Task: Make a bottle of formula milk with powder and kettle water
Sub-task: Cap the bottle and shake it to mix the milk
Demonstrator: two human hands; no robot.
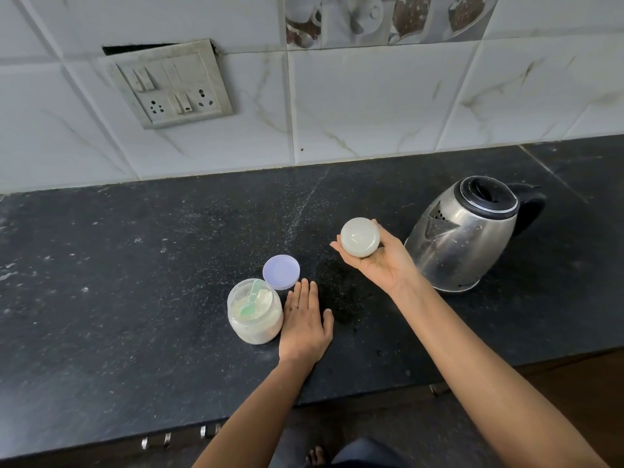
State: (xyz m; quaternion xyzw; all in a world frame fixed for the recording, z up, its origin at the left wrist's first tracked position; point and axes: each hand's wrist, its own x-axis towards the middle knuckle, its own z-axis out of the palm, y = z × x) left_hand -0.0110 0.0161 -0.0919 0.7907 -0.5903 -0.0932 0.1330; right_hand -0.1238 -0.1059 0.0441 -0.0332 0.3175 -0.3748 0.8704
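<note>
Little of the task looks done. The powder jar (255,319) stands open mid-surface (135,265), nearer the front edge. Its lilac lid (281,272) lies flat just behind it, and a pale green scoop (251,300) rests inside on the powder. The right hand (378,261) holds the bottle (359,237) palm-up between jar and kettle (462,238), its grip curled round the body. Seen end-on, the bottle shows only a round, milky, translucent face, so its contents cannot be told. Scooping, pouring, closing and shaking appear to be left. The left hand (305,319) lies flat on the surface just beside the jar, its grip spread and holding nothing. The jar is clear, rounded plastic dusted white. The kettle, toward the right edge, is dulled, spotted steel with a black lid and handle. The surface is dark speckled stone.
</note>
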